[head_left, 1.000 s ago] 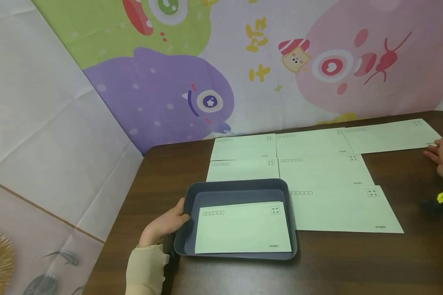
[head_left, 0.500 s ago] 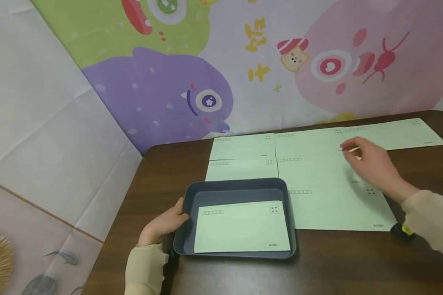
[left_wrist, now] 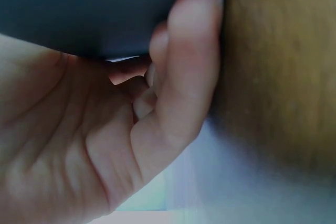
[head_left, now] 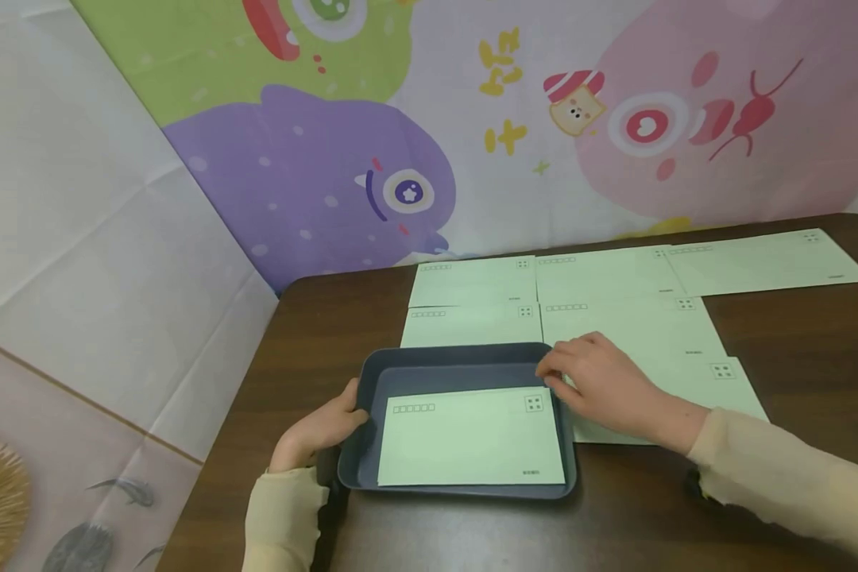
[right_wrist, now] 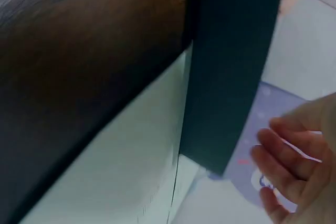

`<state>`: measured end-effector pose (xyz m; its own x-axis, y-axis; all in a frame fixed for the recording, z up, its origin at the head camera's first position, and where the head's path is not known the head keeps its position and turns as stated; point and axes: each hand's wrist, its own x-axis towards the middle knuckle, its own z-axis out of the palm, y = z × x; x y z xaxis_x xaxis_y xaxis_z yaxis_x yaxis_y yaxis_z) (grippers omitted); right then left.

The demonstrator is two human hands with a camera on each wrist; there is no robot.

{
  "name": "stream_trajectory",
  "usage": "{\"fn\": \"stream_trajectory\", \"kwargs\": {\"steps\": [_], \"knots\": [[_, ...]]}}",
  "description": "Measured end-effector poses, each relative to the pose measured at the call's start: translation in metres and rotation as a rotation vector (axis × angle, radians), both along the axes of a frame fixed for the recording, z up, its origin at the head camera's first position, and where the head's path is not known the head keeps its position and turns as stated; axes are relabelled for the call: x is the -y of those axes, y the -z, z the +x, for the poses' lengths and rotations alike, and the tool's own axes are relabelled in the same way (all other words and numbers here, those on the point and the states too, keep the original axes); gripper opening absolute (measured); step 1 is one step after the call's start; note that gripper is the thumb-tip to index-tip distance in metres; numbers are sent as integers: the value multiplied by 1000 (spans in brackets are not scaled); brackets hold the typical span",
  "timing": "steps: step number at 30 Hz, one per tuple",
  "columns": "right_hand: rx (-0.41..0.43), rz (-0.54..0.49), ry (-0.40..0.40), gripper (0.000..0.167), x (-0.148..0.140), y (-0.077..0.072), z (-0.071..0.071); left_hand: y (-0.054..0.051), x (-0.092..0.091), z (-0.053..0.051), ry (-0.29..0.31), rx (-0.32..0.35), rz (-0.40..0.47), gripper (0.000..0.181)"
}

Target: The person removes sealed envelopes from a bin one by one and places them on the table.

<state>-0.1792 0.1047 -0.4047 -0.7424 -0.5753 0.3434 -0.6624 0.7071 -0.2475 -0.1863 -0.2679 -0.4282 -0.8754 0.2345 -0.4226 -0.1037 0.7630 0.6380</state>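
A dark blue-grey tray [head_left: 457, 357] stands on the table, with a stack of white envelopes [head_left: 472, 437] lying in it. My left hand [head_left: 322, 429] grips the tray's left side, thumb over the rim; in the left wrist view its fingers [left_wrist: 191, 61] curl under the tray's dark wall [left_wrist: 105, 14]. Over the tray's upper right corner hovers my right hand [head_left: 608, 385], fingertips near the top envelope's corner. In the right wrist view its fingers [right_wrist: 286, 161] are loosely bent, hold nothing, and are apart from the tray wall [right_wrist: 231, 66].
Several envelopes lie face up in rows behind and right of the tray, one of them at the far right [head_left: 772, 262]. The brown wooden table [head_left: 643, 508] runs back to a cartoon-printed cloth [head_left: 500, 199]. A pale panel [head_left: 114, 238] stands at the left.
My right hand has moved left from the far right envelope, across the laid-out envelopes, to the tray's upper right corner. The left hand and tray have stayed in place.
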Motion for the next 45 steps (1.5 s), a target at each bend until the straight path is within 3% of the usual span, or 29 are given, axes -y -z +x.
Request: {"fn": "stream_trajectory", "kwargs": {"steps": [3, 8, 13, 25, 38, 45], "knots": [[-18, 115, -32, 17, 8, 7, 2, 1, 0, 0, -1, 0, 1, 51], [62, 289, -25, 57, 17, 12, 2, 2, 1, 0, 0, 0, -5, 52], [144, 361, -32, 78, 22, 13, 1, 1, 1, 0, 2, 0, -2, 54], [196, 413, -4, 78, 31, 11, 0, 2, 1, -1, 0, -13, -7, 57], [234, 383, 57, 77, 35, 15, 1, 1, 1, 0, -5, -18, -18, 53], [249, 368, 30, 73, 33, 15, -4, 0, 0, 0, 6, -14, -23, 55]]}}
